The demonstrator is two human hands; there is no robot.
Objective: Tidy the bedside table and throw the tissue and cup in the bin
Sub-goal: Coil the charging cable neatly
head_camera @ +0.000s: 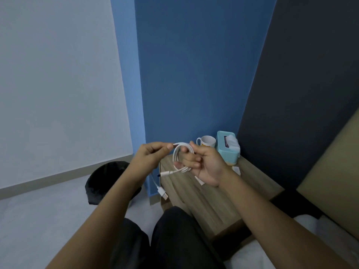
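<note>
Above the wooden bedside table [196, 199], my right hand [204, 164] holds a coil of white charging cable [175, 158]. My left hand [149, 155] pinches the cable's free run at the top of the coil. One plug sticks out of the coil to the left, and a USB plug [162, 192] dangles below over the table's left edge. A white cup [207, 141] stands at the table's back against the blue wall. White paper or tissue [236, 169] lies on the table, mostly hidden behind my right wrist. A black bin [104, 179] sits on the floor left of the table.
A teal tissue box [228, 147] with a tissue poking out stands in the table's back right corner. My dark-trousered knees [174, 235] are close to the table's front. A bed with a white sheet [303, 224] and headboard lies to the right.
</note>
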